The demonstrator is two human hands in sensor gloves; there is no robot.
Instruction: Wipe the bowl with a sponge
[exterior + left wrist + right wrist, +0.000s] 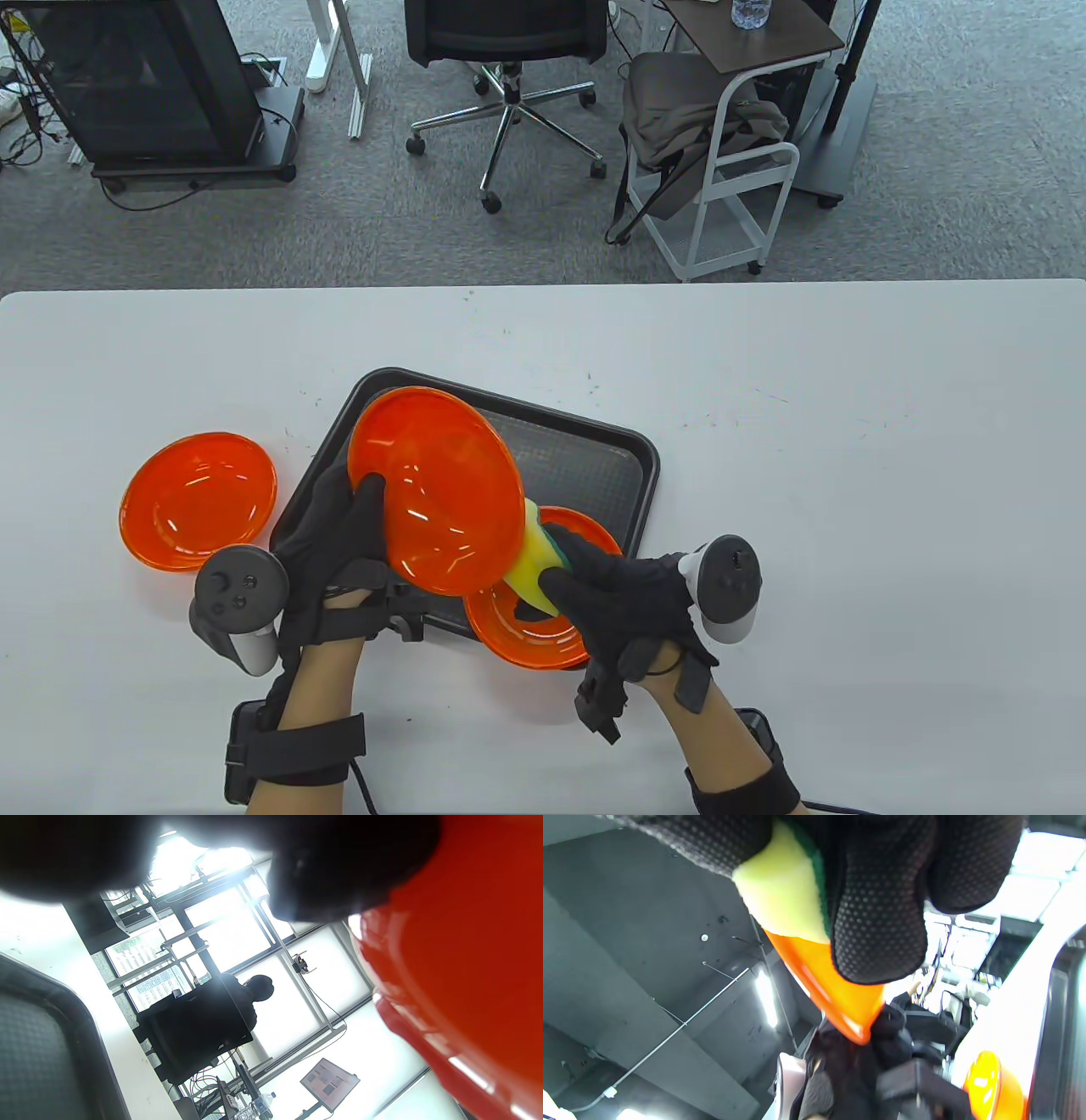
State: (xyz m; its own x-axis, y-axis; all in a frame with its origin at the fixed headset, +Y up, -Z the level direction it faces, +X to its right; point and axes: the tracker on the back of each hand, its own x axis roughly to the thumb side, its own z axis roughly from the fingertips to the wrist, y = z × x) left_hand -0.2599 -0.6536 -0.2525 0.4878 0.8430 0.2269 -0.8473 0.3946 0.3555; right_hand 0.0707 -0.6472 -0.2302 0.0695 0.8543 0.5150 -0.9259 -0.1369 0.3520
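Bowl (437,488), orange and see-through, is held tilted up above the black tray (594,463), its hollow turned toward the person. The left hand (335,531) grips it at the lower left rim, thumb lying over the inside and the other fingers (339,870) behind it; the left wrist view shows only dark glove and glossy orange wall, so that grip is read from the table view. Against the bowl's lower right edge sits the sponge (534,564), yellow with a green scrubbing face, pinched in the right hand (628,603). In the right wrist view those fingers (878,921) wrap the sponge, whose yellow side touches the orange rim.

Below the raised bowl, a second orange bowl (543,620) rests at the tray's near right corner, half on the tray and half over its edge. A third orange bowl (199,501) lies flat on the white table (848,509) just left of the tray, apart from it. Beyond the table's far edge, past the tray, stand an office chair (509,51) and a white trolley (730,170) on grey carpet
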